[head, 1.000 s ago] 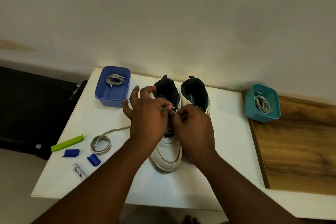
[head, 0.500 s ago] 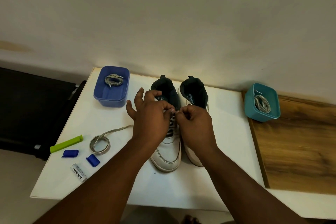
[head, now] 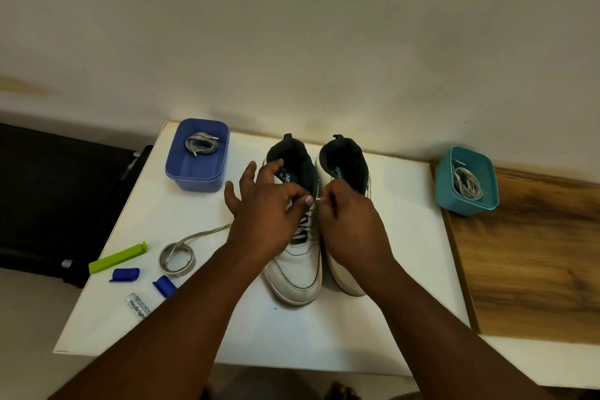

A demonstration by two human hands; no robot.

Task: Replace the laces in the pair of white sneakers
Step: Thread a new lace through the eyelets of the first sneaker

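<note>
White table [head: 389, 237], "Heybright" tube [head: 136, 306] near edge.

One head-worn wide-angle view only, looking forward and steeply down from above the near edge of the white table [head: 406, 269]. Close enough for both forearms to fill the lower frame. Wall across the upper half, wooden board [head: 532, 263] at right. No second view to overlap.

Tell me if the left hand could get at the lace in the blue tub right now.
Probably yes: the blue tub sits open-topped just beyond the left hand, nothing between, but that hand pinches the sneaker's lace.
</note>
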